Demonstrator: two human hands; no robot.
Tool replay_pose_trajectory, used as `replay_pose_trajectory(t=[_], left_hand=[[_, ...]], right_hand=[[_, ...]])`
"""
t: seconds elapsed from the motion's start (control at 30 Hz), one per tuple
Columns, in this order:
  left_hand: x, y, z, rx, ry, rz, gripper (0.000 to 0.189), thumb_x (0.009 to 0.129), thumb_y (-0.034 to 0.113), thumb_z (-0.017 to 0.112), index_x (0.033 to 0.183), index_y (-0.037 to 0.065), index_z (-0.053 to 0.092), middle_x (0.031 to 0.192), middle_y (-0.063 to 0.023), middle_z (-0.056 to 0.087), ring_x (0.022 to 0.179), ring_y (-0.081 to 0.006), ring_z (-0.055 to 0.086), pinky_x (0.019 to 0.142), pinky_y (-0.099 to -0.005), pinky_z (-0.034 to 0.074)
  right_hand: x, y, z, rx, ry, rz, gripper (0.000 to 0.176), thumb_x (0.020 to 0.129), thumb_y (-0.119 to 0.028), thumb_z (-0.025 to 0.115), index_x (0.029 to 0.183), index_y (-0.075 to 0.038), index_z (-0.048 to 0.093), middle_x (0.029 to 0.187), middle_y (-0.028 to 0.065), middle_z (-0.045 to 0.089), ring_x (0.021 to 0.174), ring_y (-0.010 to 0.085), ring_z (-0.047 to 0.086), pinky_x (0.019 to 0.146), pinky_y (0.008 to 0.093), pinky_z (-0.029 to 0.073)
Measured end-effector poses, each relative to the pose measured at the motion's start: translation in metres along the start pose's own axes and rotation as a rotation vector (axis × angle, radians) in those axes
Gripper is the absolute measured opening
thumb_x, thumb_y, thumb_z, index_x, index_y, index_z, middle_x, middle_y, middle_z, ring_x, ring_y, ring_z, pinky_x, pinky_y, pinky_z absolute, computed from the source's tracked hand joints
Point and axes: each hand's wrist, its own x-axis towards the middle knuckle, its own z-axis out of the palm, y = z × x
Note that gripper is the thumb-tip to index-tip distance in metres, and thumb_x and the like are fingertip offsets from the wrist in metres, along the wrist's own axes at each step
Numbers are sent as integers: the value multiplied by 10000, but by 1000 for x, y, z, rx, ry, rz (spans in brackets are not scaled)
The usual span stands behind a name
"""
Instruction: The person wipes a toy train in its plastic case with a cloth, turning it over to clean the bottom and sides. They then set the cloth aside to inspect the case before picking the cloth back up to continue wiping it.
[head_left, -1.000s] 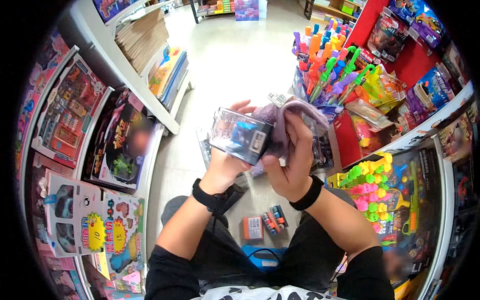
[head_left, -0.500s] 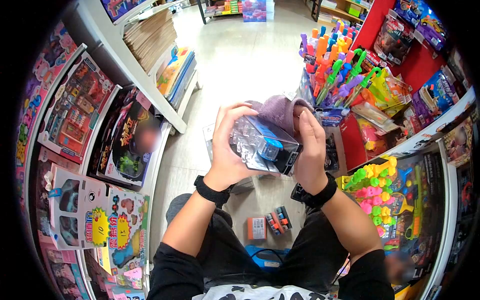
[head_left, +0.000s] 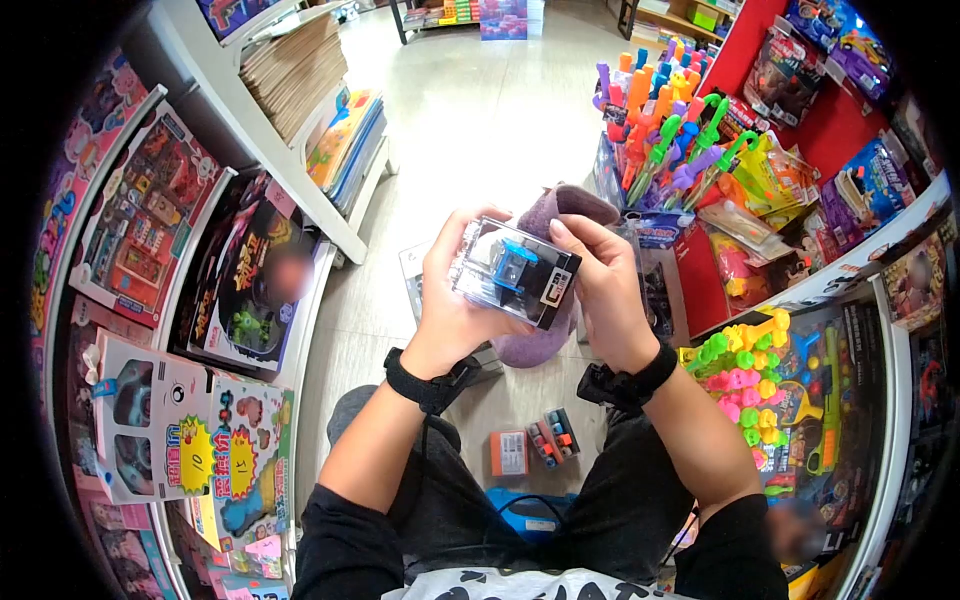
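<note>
In front of my chest, my left hand [head_left: 450, 305] is wrapped round a clear plastic display box [head_left: 545, 290] with a small blue toy vehicle [head_left: 513, 268] inside and a printed label on its dark base. My right hand [head_left: 612, 295] is closed on a purple cloth [head_left: 570, 205] at the box's right side. Part of that cloth hangs beneath the box. Both wrists wear black straps. Some fingers of each hand are hidden behind the box and cloth.
Below on the floor lie an orange-and-white box [head_left: 509, 453] and a small box of toy cars [head_left: 554, 438]. Shelves of boxed toys [head_left: 150, 215] stand at left. On the right are colourful toy umbrellas [head_left: 665, 135] and hanging toy packets [head_left: 765, 180].
The box has turned, showing its label and the toy more plainly. My right hand has shifted with the cloth, which now also shows below the box.
</note>
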Motion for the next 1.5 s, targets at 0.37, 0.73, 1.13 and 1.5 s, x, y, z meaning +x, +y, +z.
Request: replay_pose_trajectory(t=[0.37, 0.73, 1.13, 1.5], left_hand=[[0, 7, 5, 19, -66, -16, 801, 377, 110, 882, 1094, 41, 534, 1049, -65, 534, 997, -181, 538, 889, -302, 421], [-2, 6, 3, 57, -75, -9, 820, 379, 136, 889, 1110, 47, 527, 1068, -78, 521, 1021, -198, 521, 907, -315, 407], [-1, 15, 4, 73, -139, 106, 881, 321, 213, 911, 1101, 59, 530, 1113, -107, 502, 1077, -248, 499, 927, -334, 396], [-3, 4, 6, 196, -159, 379, 610, 504, 161, 747, 1064, 68, 525, 1183, -180, 466, 1140, -357, 452, 974, -421, 355]], right_hand=[[2, 7, -6, -74, 142, 79, 206, 887, -159, 597, 936, 32, 657, 852, 18, 631, 743, 75, 566, 687, 220, 460], [5, 3, -8, -222, 103, 49, 227, 875, -137, 605, 899, 83, 657, 791, 38, 651, 676, 86, 591, 624, 224, 474], [15, 24, -23, -257, 128, 22, 226, 883, -155, 590, 838, 53, 665, 670, -13, 586, 536, 37, 488, 462, 187, 363], [7, -8, -8, -15, 90, 305, 309, 928, -277, 518, 892, 6, 638, 760, 41, 639, 612, 73, 575, 546, 202, 449]])
